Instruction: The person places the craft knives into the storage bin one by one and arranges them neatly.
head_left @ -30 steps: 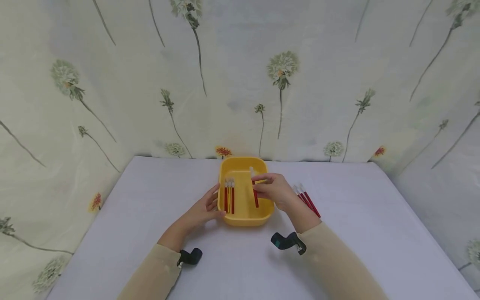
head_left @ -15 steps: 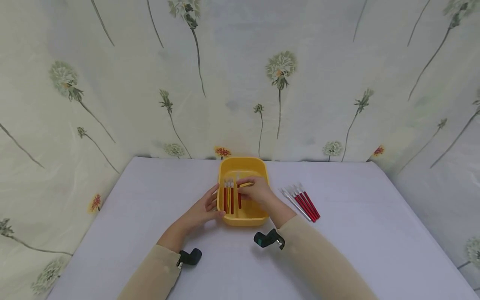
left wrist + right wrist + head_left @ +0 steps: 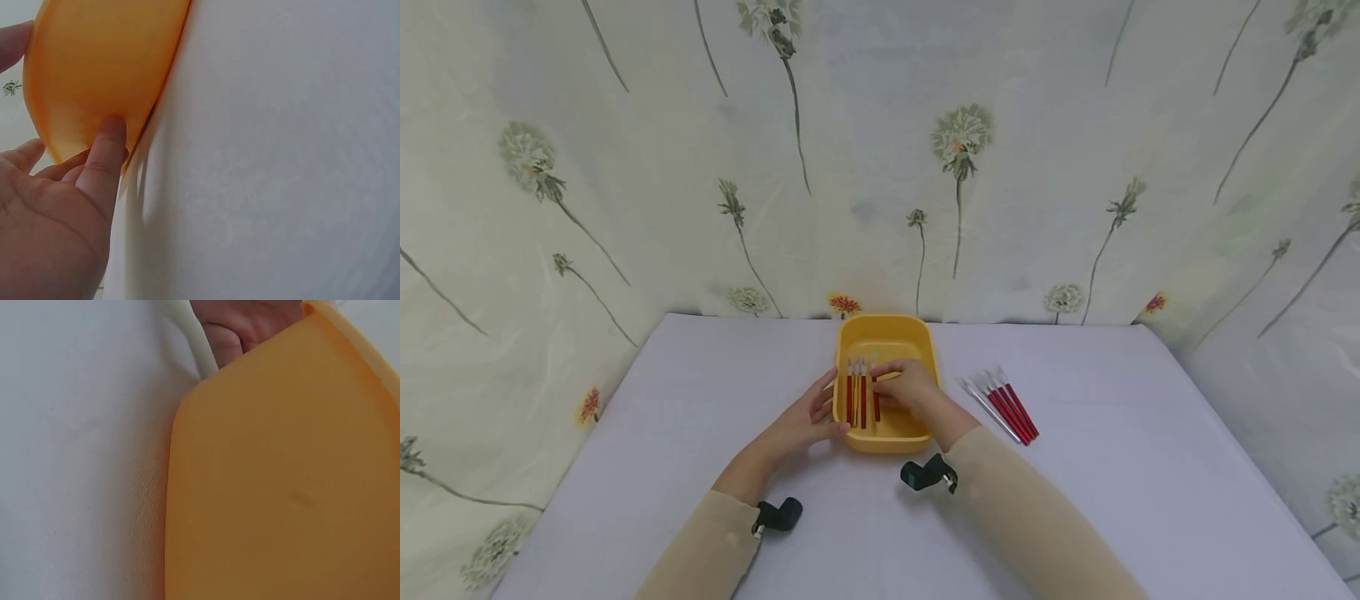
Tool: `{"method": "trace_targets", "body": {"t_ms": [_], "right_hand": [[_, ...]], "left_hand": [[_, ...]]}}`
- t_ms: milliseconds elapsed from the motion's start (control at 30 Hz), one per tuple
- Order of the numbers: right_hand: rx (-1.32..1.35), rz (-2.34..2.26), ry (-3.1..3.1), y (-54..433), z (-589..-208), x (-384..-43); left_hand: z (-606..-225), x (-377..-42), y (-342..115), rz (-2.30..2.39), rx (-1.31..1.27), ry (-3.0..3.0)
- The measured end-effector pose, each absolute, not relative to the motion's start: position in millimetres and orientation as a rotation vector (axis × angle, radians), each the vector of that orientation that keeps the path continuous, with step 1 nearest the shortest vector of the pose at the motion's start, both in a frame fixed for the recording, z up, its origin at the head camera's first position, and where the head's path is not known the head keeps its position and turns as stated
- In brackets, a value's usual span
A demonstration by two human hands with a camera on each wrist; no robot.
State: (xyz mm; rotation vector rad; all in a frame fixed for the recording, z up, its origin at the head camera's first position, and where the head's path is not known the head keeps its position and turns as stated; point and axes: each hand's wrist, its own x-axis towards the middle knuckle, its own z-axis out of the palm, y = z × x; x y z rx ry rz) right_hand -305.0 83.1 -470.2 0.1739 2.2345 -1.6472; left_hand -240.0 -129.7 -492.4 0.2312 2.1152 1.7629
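Note:
In the head view a yellow plastic tray stands at the back middle of the table. Three paintbrushes with red and yellow handles lie side by side along its left inside. My right hand reaches over the tray and pinches a red-handled paintbrush, nearly parallel to that row. Part of the hand shows past the tray wall in the right wrist view; the brush is hidden there. My left hand rests on the tray's left side, thumb at the front corner. Extended fingers touch the outer wall.
Several paintbrushes, red-handled plus a silver one, lie slanted on the table right of the tray. A white cloth covers the table. Behind hangs a flower-printed cloth. A small black camera sits on the right wrist.
My right hand has moved left and slightly nearer inside the tray, bringing the red-handled paintbrush close to the row. The loose brushes became uncovered. My left hand stays at the tray.

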Motion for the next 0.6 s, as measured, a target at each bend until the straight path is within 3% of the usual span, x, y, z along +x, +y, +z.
{"method": "trace_targets", "body": {"t_ms": [600], "right_hand": [[0.144,-1.566,2.274,79.6,-472.3,-305.0]], "left_hand": [[-491.3,-238.5,-129.8,1.780,0.270,2.100]]}}
